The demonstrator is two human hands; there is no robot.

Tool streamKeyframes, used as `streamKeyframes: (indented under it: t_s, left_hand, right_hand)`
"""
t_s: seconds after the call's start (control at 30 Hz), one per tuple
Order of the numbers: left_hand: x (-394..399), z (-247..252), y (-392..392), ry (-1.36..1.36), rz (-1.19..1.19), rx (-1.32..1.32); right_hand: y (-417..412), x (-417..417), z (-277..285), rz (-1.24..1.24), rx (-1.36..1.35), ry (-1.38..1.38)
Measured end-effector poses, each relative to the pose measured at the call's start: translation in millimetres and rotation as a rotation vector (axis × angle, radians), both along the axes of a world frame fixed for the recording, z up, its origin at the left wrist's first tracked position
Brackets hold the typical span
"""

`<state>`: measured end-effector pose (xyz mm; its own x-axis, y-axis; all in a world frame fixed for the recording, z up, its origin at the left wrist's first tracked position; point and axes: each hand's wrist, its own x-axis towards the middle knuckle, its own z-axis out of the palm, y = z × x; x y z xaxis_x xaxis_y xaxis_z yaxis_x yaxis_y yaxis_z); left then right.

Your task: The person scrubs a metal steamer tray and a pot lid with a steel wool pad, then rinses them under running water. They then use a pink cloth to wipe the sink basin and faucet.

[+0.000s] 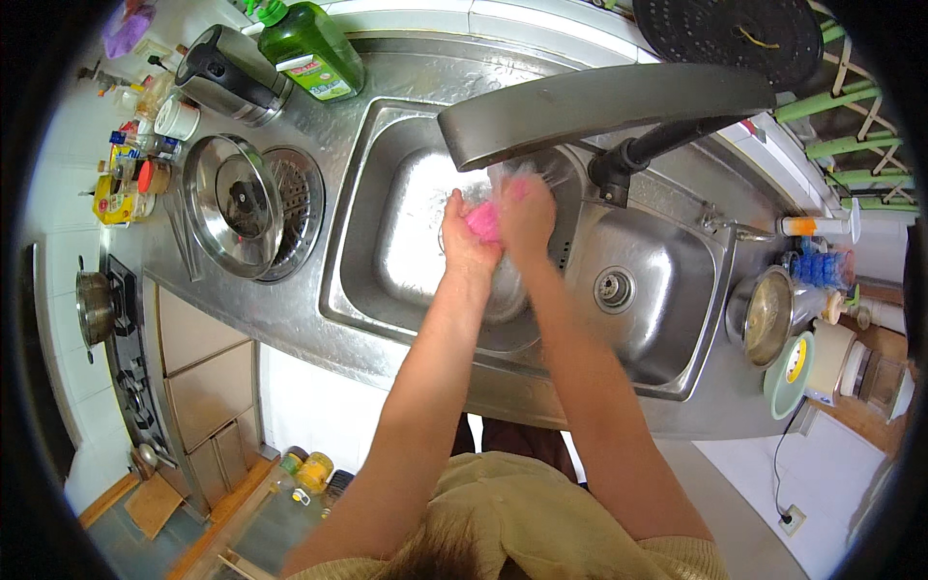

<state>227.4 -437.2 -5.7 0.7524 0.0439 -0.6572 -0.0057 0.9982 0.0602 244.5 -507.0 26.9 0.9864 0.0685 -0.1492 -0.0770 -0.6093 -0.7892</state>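
Observation:
Over the large sink basin (pixel 362 210), my left hand (pixel 464 243) holds a bright pink sponge or cloth (pixel 483 222) against its upturned palm and fingers. My right hand (pixel 533 217) is blurred and lies close against the pink piece's right side. More pink shows at the right hand's fingers, but whether they grip it cannot be made out. Something clear, splashing water or thin plastic, shows at those fingertips. Above both hands reaches a wide dark faucet (pixel 602 116), partly covering the basin's far side.
Right of the large basin is a smaller basin (pixel 652 290) with a drain strainer (pixel 615 290). A glass pot lid (pixel 235 206), an electric kettle (pixel 232 76) and a green detergent bottle (pixel 312 54) stand left. A metal bowl (pixel 761 315) and green plate (pixel 790 377) sit right.

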Motion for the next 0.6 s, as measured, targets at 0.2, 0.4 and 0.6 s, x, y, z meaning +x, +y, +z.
streamKeyframes:
  t_s: [0.2, 0.4, 0.6]
  left_hand:
    - [-19.7, -33.2, 53.3, -0.558, -0.289, -0.109]
    - [-5.6, -17.6, 2.7, 0.065, -0.17, 0.194]
    - [-28.0, -21.5, 21.9, 0.045, -0.212, 0.071]
  right_hand:
    - [24.1, -35.5, -15.7, 0.085, 0.099, -0.235]
    - [13.6, 5.8, -6.3, 0.007, -0.14, 0.005]
    - [6.2, 0.9, -13.2, 0.147, -0.099, 0.06]
